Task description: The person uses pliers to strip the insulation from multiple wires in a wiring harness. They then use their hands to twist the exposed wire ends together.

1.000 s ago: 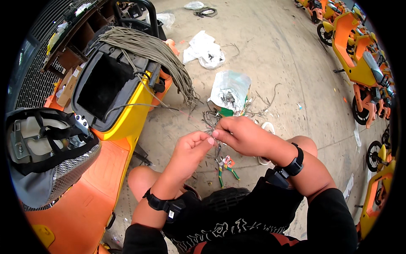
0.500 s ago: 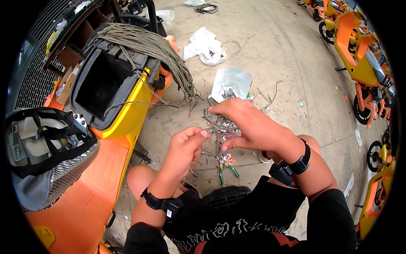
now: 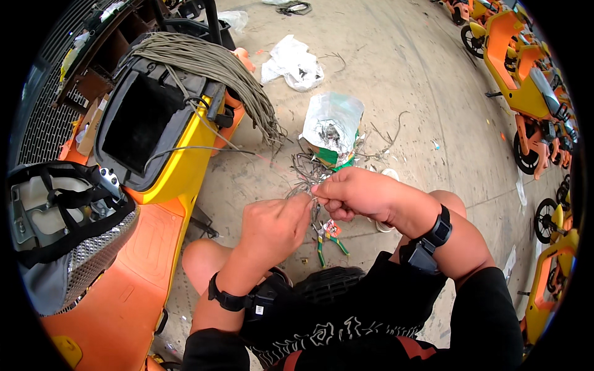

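My left hand (image 3: 275, 222) and my right hand (image 3: 356, 193) meet in front of me, fingertips nearly touching. Both are closed in a pinch on a thin wire (image 3: 314, 197), of which only a short pale bit shows between the fingers. A grey cable (image 3: 216, 150) stretches from the yellow vehicle toward my hands, a faint reddish strand at its end. Beneath the hands lies a pile of grey cable scraps (image 3: 303, 170). Pliers with green and yellow handles (image 3: 332, 245) rest on the floor, jaws apart, beside a small red-and-white packet (image 3: 333, 228).
On the left stands a yellow-and-orange vehicle (image 3: 179, 164) with a thick cable coil (image 3: 204, 59) draped over its black box. An open bag (image 3: 337, 114) with scraps is ahead, a white plastic bag (image 3: 294, 65) beyond it. Several orange-and-yellow scooters (image 3: 516, 74) line the right.
My right hand has gone from spread fingers to a pinch and come down to my left fingertips. The left hand has turned and moved slightly inward. The view has shifted a little.
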Tool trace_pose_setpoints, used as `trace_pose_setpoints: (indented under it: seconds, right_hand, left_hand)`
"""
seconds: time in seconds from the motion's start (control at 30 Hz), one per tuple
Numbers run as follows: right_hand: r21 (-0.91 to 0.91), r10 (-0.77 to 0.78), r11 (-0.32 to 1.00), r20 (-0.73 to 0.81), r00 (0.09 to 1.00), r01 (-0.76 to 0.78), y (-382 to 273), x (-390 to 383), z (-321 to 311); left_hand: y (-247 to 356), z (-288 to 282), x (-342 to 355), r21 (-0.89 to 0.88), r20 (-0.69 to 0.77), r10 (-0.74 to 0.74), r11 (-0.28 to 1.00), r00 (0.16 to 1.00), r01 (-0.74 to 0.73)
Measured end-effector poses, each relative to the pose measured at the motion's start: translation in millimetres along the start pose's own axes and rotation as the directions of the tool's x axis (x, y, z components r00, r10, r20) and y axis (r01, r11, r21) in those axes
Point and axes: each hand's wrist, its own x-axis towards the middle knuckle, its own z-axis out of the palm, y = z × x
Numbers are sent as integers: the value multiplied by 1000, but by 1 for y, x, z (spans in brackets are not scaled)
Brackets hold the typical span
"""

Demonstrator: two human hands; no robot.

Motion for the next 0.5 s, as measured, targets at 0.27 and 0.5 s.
trace_pose_setpoints:
  seconds: [0.27, 0.5]
  right_hand:
    - [-846, -888, 41, 213, 408, 532, -10, -1, -8]
    - [-819, -819, -258, 467, 334, 513, -9, 1, -7]
  left_hand:
    - [-2, -14, 6, -636, 344, -573, 441, 744, 633]
    - [-1, -19, 5, -700, 508, -467, 266, 724, 663]
